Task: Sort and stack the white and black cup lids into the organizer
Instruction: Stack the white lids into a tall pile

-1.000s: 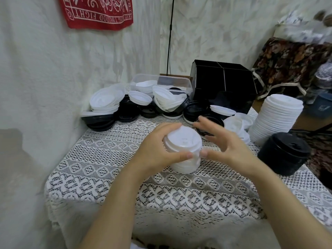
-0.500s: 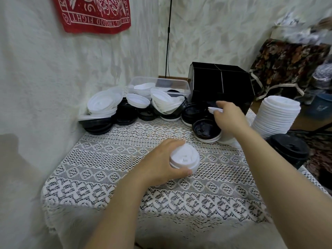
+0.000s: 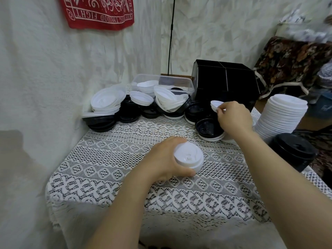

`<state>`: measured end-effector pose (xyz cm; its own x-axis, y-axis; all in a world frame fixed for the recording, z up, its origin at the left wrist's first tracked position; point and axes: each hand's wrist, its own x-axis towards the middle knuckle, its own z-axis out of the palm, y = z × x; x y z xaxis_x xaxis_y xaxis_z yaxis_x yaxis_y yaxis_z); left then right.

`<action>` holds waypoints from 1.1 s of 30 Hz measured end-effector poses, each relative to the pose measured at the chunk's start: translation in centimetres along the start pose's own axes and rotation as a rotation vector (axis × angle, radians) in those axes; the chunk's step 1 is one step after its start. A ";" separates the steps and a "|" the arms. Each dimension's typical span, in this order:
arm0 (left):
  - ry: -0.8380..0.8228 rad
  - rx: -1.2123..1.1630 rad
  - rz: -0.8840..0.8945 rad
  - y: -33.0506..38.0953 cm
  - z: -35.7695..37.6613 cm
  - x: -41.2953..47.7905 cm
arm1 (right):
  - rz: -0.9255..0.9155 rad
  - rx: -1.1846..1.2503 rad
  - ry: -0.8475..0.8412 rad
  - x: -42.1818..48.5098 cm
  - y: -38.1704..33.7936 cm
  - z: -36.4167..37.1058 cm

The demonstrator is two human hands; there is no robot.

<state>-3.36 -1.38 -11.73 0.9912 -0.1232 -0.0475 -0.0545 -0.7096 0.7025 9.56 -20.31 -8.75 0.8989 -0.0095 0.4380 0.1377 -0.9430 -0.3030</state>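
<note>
Table (image 3: pixel 111 169) under a white lace cloth, set into a wall corner.

- Left hand (image 3: pixel 167 159): fingers and thumb wrapped round a short stack of white lids (image 3: pixel 188 157), which stands on the cloth near the table's middle.
- Right hand (image 3: pixel 233 117): reaches toward the far right corner, pinching a single white lid (image 3: pixel 214 105) by its rim, lifted and tilted above an upturned black lid (image 3: pixel 208 127).
- Black organizer (image 3: pixel 226 79): far right corner, divided compartments, just behind the right hand.
- Tall white stack (image 3: pixel 282 115) and a shorter black stack (image 3: pixel 294 151): along the right edge, side by side.
- Loose lids (image 3: pixel 107 103), white and black mixed, heaped along the far edge, with a clear tub (image 3: pixel 161 83) behind them holding a few more.
- Red cloth (image 3: pixel 97 11) on the wall hangs upside down; "FIGHT" reads clearly, the rest partly cut off.
- No lettering legible on any lid.
</note>
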 end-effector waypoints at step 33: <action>0.456 -0.228 0.212 1.0 0.5 -0.6 | 0.381 1.617 -0.456 -10.6 -2.2 -3.3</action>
<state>-4.11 -2.35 -11.36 0.9158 0.1021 0.3885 -0.2813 -0.5273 0.8018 -1.69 -19.21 -9.90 0.9747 0.2222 -0.0255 -0.1058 0.3575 -0.9279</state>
